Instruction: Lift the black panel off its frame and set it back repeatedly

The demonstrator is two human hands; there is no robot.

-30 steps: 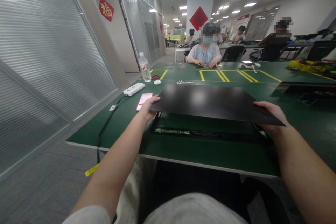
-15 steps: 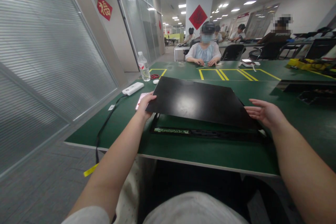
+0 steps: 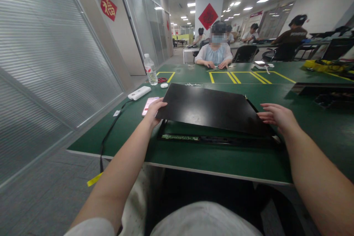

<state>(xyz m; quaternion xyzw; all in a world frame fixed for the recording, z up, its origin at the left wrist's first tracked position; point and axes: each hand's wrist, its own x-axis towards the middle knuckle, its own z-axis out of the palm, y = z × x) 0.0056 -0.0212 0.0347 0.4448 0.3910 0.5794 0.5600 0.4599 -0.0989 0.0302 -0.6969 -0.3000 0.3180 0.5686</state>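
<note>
Frame (image 3: 235,140), black, lies on the green table (image 3: 210,160) nearest in my remote view, a green circuit strip (image 3: 179,137) along its near side. Over it slants a glossy black panel (image 3: 208,107), left end raised: my left hand (image 3: 155,110) pinches that end, thumb on top. My right hand (image 3: 279,116), loosely open and gripping nothing, has fingertips at the panel's right edge. Beyond: phone (image 3: 149,105), bottle (image 3: 151,70), seated person (image 3: 214,52).
</note>
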